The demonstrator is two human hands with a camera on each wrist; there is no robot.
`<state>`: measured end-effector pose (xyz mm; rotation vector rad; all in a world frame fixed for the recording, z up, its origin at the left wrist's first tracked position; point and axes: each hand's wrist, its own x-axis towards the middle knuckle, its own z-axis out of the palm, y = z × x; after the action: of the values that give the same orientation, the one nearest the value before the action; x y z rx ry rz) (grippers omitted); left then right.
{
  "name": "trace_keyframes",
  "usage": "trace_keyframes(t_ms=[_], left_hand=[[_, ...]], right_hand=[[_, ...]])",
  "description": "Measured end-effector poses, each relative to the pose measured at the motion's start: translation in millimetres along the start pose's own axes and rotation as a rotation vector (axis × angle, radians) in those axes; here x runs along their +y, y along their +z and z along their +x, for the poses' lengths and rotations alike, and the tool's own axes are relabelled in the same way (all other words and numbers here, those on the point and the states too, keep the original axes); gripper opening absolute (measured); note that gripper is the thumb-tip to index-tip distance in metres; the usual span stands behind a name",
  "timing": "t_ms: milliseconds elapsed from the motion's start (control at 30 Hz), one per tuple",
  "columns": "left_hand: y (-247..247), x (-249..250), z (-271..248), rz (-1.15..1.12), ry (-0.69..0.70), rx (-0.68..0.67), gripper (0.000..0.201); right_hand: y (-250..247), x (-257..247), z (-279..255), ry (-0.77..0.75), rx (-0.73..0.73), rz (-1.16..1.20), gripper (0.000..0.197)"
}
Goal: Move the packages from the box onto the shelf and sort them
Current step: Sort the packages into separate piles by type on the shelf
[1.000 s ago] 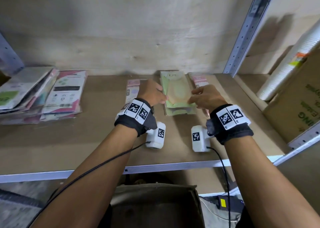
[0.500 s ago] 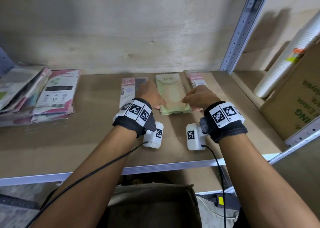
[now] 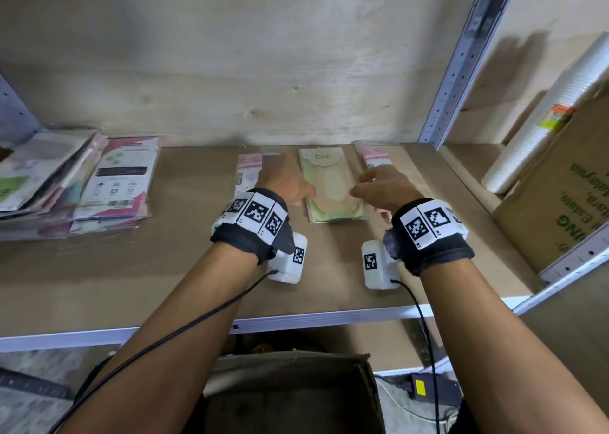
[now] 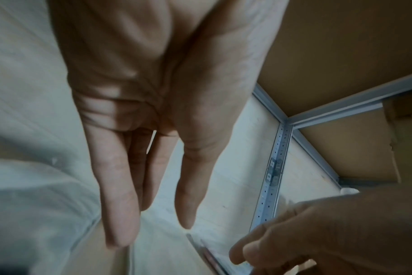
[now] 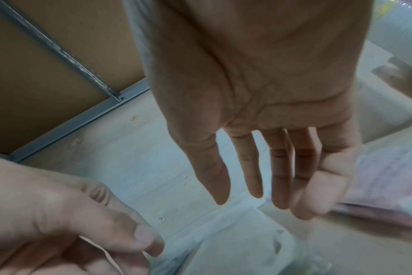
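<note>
A green package (image 3: pixel 333 186) lies flat at the back of the shelf board (image 3: pixel 164 269), between a pink package (image 3: pixel 247 170) on its left and another pink package (image 3: pixel 374 155) on its right. My left hand (image 3: pixel 291 183) hovers at the green package's left edge and partly covers the left pink package. My right hand (image 3: pixel 379 188) is at its right edge. The left wrist view shows the left hand (image 4: pixel 153 230) with straight fingers, holding nothing. The right hand (image 5: pixel 254 201) likewise hangs with relaxed, straight fingers. The open cardboard box (image 3: pixel 290 394) stands below the shelf; its contents are hidden.
A stack of several flat packages (image 3: pixel 112 176) lies at the shelf's left end. A metal upright (image 3: pixel 461 58) bounds the bay on the right; beyond it are a sleeve of white cups (image 3: pixel 543 120) and a brown carton (image 3: pixel 560 196). A plywood wall closes the back.
The green package has been slid back toward the wall between the two pink ones. Both hands, which were curled at its edges, have loosened and now hold nothing.
</note>
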<state>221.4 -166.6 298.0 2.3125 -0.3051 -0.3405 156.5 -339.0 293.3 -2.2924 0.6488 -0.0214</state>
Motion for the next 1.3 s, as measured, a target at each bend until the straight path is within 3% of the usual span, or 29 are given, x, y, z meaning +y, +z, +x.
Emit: trace_keyframes(t_ms=[100, 233, 333, 400, 500, 733, 967, 1133, 1300], left_hand=[[-21.9, -7.5, -4.9, -0.044, 0.044, 0.064, 0.037], [-55.5, -29.7, -15.8, -0.125, 0.072, 0.153, 0.026], [-85.0, -55.8, -27.7, -0.115, 0.064, 0.220, 0.003], [-107.1, -77.7, -35.8, -0.104, 0.034, 0.296, 0.016], [-138.1, -108.5, -50.8, -0.158, -0.058, 0.368, 0.008], [-197.5, -164.6, -80.5, -0.212, -0.161, 0.558, 0.015], [-225.0, -191.2, -95.3, -0.252, -0.186, 0.575, 0.012], [-230.1, -204.2, -99.8, -0.229, -0.186, 0.550, 0.013], [-233.5, -206.9, -100.5, -0.242, -0.181, 0.531, 0.013]], right_hand=[[-2.2, -6.1, -4.1, -0.076, -0.002, 0.038, 0.040], [11.1, -21.4, -16.5, -0.196, -0.062, 0.173, 0.026], [30.9, -37.2, -29.0, -0.228, -0.114, 0.201, 0.016], [46.8, -49.3, -36.9, -0.232, -0.141, 0.211, 0.011], [72.4, -73.5, -47.1, -0.263, -0.196, 0.216, 0.012], [145.1, -148.8, -57.7, -0.337, -0.375, 0.248, 0.013], [210.6, -206.7, -48.8, -0.262, -0.426, 0.233, 0.009], [237.7, -233.4, -38.3, -0.147, -0.447, 0.207, 0.037], [245.5, -240.7, -32.1, -0.188, -0.405, 0.042, 0.034]])
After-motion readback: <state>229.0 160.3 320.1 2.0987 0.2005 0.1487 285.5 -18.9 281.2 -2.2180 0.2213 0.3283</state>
